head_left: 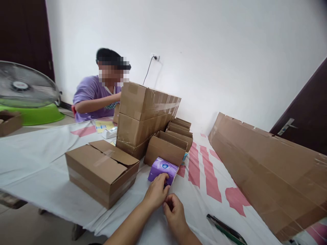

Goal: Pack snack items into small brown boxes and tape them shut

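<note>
Packet (162,167), purple, block-shaped, seemingly plastic-wrapped, below frame centre | left hand (157,191) pinching its near end | right hand (175,212) curled, grip unclear | judgement: light, even pressure should avoid crumpling

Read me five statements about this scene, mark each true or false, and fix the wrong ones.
1. The left hand touches the purple package. True.
2. The right hand grips the green-and-black tool. False: the tool lies apart from the right hand, on the pale cloth.
3. A person in a purple top is partly hidden by the stacked boxes. True.
4. The fan stands at the right edge of the picture. False: the fan is at the left edge.
5. A black cord hangs from the wall outlet. True.
</note>
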Action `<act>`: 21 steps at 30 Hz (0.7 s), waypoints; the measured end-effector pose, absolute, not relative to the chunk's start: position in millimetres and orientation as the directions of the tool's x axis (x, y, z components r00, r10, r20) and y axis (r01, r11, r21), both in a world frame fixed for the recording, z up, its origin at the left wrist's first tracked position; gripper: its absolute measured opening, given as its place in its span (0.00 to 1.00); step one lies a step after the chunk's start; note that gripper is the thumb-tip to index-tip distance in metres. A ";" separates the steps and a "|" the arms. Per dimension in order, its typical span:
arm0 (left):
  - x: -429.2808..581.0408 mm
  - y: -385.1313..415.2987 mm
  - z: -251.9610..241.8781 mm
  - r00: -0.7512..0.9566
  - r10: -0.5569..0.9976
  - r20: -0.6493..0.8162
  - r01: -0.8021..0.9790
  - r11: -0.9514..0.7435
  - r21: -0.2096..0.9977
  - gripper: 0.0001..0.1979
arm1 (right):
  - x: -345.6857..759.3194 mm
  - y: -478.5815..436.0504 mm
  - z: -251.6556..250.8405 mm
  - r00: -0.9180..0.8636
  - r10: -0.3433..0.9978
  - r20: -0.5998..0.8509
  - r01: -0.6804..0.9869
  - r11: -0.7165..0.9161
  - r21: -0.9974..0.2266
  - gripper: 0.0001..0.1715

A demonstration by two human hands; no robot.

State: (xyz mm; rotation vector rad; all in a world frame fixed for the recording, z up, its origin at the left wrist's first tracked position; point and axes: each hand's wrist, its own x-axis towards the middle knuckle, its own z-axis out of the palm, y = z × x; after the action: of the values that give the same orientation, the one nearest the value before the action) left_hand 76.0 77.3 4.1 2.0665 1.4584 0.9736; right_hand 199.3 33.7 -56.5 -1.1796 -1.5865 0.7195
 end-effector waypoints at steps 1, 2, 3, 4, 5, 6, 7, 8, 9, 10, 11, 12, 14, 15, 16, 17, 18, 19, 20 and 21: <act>76.5 80.0 2.7 0.195 0.935 0.296 0.642 -0.350 0.682 0.13 | 199.4 33.7 -56.6 -0.037 0.933 0.359 0.349 0.349 -0.870 0.04; 76.9 82.6 2.1 0.191 0.938 0.290 0.651 -0.342 0.677 0.13 | 199.6 33.6 -56.7 -0.038 0.933 0.358 0.354 0.347 -0.868 0.03; 77.2 84.8 2.1 0.187 0.940 0.284 0.661 -0.334 0.672 0.13 | 199.7 33.4 -56.7 -0.037 0.933 0.357 0.356 0.346 -0.868 0.03; 77.3 86.8 2.4 0.184 0.943 0.277 0.670 -0.327 0.667 0.13 | 199.8 33.1 -56.6 -0.037 0.934 0.356 0.359 0.345 -0.867 0.03; 77.2 88.6 2.6 0.183 0.945 0.270 0.679 -0.321 0.660 0.14 | 199.8 32.8 -56.3 -0.037 0.935 0.353 0.360 0.343 -0.868 0.02; 77.1 90.3 2.2 0.185 0.947 0.264 0.687 -0.317 0.654 0.16 | 199.8 32.5 -55.9 -0.038 0.936 0.350 0.362 0.339 -0.868 0.02; 76.9 91.8 1.1 0.192 0.947 0.257 0.694 -0.316 0.647 0.18 | 199.8 32.2 -55.4 -0.039 0.938 0.344 0.366 0.334 -0.868 0.02; 76.8 93.1 -0.9 0.203 0.947 0.249 0.700 -0.318 0.640 0.22 | 199.8 31.9 -55.1 -0.042 0.940 0.338 0.372 0.329 -0.868 0.01; 76.8 94.3 -3.8 0.218 0.947 0.238 0.705 -0.321 0.633 0.25 | 199.7 31.8 -54.8 -0.047 0.942 0.333 0.380 0.326 -0.866 0.01; 77.0 95.2 -7.4 0.235 0.946 0.224 0.709 -0.324 0.626 0.29 | 199.7 31.7 -54.7 -0.054 0.942 0.331 0.387 0.325 -0.863 0.01; 77.3 95.8 -11.4 0.252 0.945 0.207 0.714 -0.326 0.620 0.32 | 199.7 31.7 -54.6 -0.060 0.942 0.331 0.394 0.327 -0.859 0.01; 77.6 96.3 -15.3 0.267 0.945 0.189 0.718 -0.326 0.615 0.34 | 199.8 31.7 -54.5 -0.067 0.941 0.333 0.400 0.331 -0.855 0.01; 77.8 96.9 -21.6 0.286 0.944 0.165 0.727 -0.326 0.605 0.37 | 199.8 31.6 -54.2 -0.079 0.938 0.337 0.410 0.339 -0.847 0.02; 77.4 97.0 -23.3 0.289 0.943 0.165 0.727 -0.328 0.602 0.36 | 199.8 31.6 -53.9 -0.084 0.937 0.339 0.415 0.342 -0.843 0.02; 76.6 96.9 -23.8 0.289 0.942 0.174 0.725 -0.333 0.603 0.35 | 199.8 31.5 -53.4 -0.090 0.936 0.340 0.418 0.346 -0.840 0.02; 75.3 96.5 -23.1 0.283 0.940 0.190 0.720 -0.339 0.606 0.32 | 199.8 31.3 -53.0 -0.095 0.935 0.341 0.422 0.348 -0.837 0.02; 73.6 95.6 -21.3 0.275 0.938 0.213 0.710 -0.348 0.613 0.29 | 199.8 31.1 -52.6 -0.100 0.935 0.340 0.425 0.349 -0.835 0.02; 71.6 94.3 -18.4 0.263 0.934 0.241 0.697 -0.356 0.622 0.26 | 199.8 30.9 -52.3 -0.104 0.936 0.337 0.429 0.348 -0.834 0.02; 69.4 92.1 -14.8 0.246 0.931 0.272 0.683 -0.365 0.633 0.23 | 199.7 30.4 -52.2 -0.107 0.937 0.333 0.435 0.345 -0.832 0.02; 67.2 89.2 -10.5 0.224 0.926 0.304 0.667 -0.373 0.644 0.21 | 199.7 29.9 -52.2 -0.109 0.938 0.328 0.444 0.341 -0.828 0.02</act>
State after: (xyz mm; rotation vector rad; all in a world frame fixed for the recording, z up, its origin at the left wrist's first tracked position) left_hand 67.2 89.2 -10.5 2.1269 1.4743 0.9388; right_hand 199.7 29.9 -52.2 -1.2437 -1.7127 0.6950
